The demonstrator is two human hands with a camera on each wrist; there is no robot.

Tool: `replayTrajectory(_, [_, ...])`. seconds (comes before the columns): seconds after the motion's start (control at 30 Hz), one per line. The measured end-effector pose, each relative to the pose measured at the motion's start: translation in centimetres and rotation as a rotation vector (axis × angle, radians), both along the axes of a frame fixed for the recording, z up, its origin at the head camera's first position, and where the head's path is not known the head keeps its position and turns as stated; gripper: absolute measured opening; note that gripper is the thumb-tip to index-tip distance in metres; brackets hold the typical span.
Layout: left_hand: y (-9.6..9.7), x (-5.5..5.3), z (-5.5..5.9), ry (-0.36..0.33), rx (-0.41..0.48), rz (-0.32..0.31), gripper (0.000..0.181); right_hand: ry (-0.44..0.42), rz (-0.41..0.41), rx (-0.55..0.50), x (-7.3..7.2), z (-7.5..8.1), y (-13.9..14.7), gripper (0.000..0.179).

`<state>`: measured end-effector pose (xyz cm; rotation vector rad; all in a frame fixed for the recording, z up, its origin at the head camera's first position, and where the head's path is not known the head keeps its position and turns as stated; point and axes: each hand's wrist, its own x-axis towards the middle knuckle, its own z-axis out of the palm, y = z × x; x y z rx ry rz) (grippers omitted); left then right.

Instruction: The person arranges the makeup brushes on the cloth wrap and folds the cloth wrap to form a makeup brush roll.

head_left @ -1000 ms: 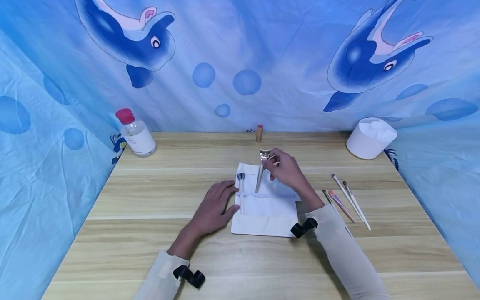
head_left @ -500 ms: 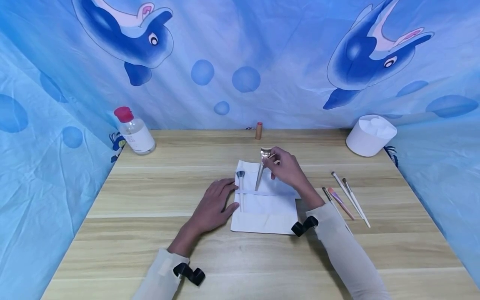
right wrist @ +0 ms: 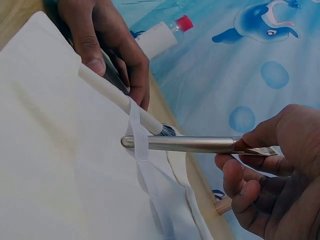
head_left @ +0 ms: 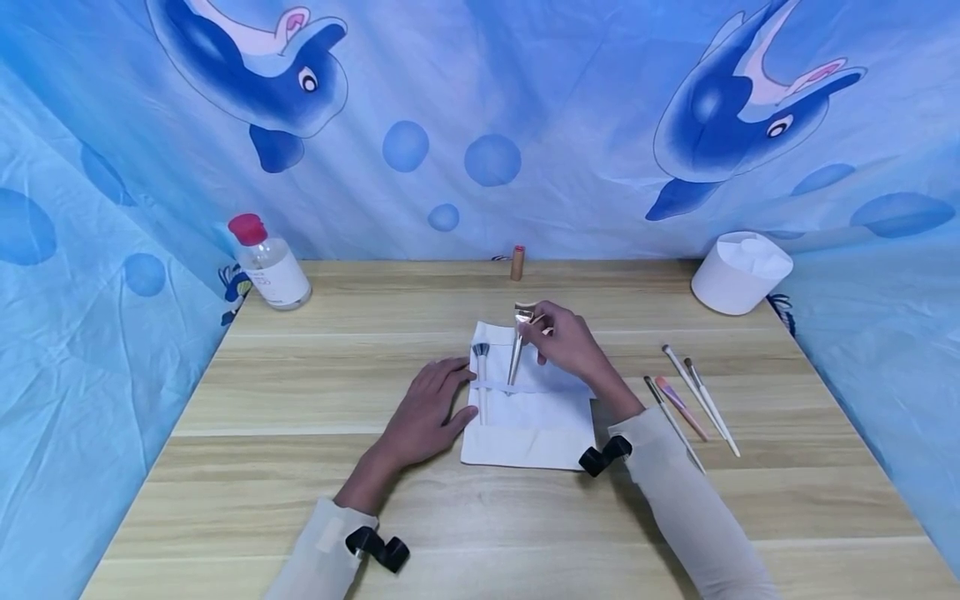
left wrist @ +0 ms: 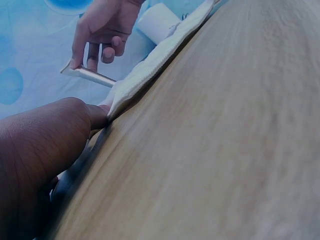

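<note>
A white cloth brush roll (head_left: 551, 417) lies unfolded, with a lilac-white elastic band (head_left: 551, 388) across it. Along its left side a white-handled makeup brush (head_left: 482, 392) sits under the band, dark bristles up. My right hand (head_left: 562, 337) pinches a silver makeup brush (head_left: 516, 358) near its flared metal head, thumb against fingers. In the right wrist view the silver handle (right wrist: 190, 144) slants over the cloth, its rounded end poking out past the band (right wrist: 141, 150). My left hand (head_left: 427, 412) rests at the roll's left edge, fingers extended, thumb touching the cloth.
Several loose makeup brushes (head_left: 696, 392) lie right of the roll, beside my right forearm. At the back stand a red-capped bottle (head_left: 276, 271), a small brown tube (head_left: 517, 263) and a white tissue roll (head_left: 738, 275). A blue curtain (head_left: 450, 108) hangs behind the table.
My right hand has moved slightly down and left with the silver brush, and the handle's end has slid from above the band to under it. My left hand keeps its place.
</note>
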<state>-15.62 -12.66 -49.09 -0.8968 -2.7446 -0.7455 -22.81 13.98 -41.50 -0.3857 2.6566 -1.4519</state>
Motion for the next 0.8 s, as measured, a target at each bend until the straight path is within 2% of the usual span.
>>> replayTrajectory(0.47, [0.1, 0.0, 0.1, 0.013, 0.018, -0.008, 0.049, -0.086, 0.017, 0.022, 0.1, -1.1, -0.6, 0.021])
replayTrajectory(0.8, [0.1, -0.1, 0.0, 0.022, 0.010, -0.009, 0.050, -0.075, 0.033, 0.009, 0.1, -1.8, -0.8, 0.022])
